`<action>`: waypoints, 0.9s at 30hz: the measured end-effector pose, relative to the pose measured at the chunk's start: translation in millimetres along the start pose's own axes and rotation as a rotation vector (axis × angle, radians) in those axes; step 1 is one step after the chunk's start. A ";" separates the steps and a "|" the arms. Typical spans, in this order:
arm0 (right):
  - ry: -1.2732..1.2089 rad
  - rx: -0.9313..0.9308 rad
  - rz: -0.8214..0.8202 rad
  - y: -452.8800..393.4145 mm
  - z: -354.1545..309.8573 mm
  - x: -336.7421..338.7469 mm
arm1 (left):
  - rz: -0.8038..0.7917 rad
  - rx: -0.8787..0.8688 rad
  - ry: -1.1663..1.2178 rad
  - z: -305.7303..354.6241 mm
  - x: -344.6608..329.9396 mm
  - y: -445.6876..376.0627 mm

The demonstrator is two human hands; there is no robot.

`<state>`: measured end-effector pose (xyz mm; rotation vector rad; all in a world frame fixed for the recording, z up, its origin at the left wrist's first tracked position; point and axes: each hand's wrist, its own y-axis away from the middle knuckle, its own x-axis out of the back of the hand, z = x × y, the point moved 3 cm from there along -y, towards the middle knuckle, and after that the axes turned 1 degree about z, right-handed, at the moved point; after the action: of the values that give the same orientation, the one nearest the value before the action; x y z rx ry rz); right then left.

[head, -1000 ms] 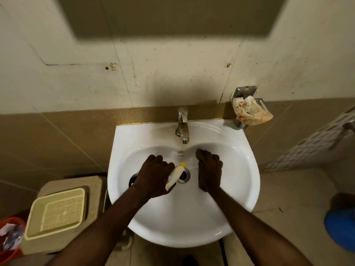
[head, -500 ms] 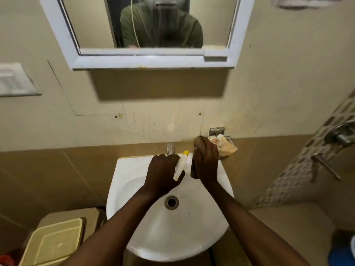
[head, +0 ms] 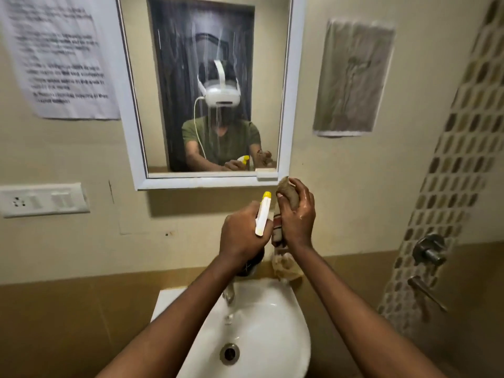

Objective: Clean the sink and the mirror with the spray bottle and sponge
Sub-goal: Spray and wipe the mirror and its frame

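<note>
My left hand grips a white spray bottle with a yellow nozzle pointing up toward the mirror. Right beside it, my right hand grips a brown sponge, just below the mirror's lower right corner. The white-framed mirror hangs on the wall above, with liquid streaks running down its glass. The white sink sits below both arms, its drain in the bowl and its tap partly hidden behind my left forearm.
A paper notice hangs left of the mirror, a switch plate below it. A worn sheet is stuck to the wall on the right. Metal taps stick out of the right-hand wall. A soap holder sits behind the sink.
Both hands have risen out of the sink bowl to just below the mirror, carrying the bottle and the sponge. My view has tilted up from the sink to the mirror.
</note>
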<state>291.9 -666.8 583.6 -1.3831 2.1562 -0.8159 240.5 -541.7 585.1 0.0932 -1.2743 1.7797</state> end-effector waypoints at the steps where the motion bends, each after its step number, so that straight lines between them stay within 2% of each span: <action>1: 0.011 0.043 -0.003 -8.1 -8.2 5.1 | 0.001 -0.006 0.017 9.2 3.4 -4.8; 8: 0.061 0.248 0.041 -85.9 -54.3 29.8 | 0.003 -0.048 0.094 54.8 13.5 -59.3; 15: 0.111 0.478 0.073 -198.9 -76.0 35.7 | 0.076 -0.054 0.176 92.5 21.6 -172.2; 19: 0.138 0.565 0.042 -270.4 -84.1 27.4 | 0.132 -0.067 0.087 113.6 26.0 -232.0; 27: 0.152 0.720 0.050 -358.4 -118.8 -9.8 | 0.231 -0.058 0.145 133.7 38.0 -295.9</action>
<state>452.1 -745.3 916.5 -0.9067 1.7059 -1.5202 369.7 -608.9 877.8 -0.2203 -1.2704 1.9041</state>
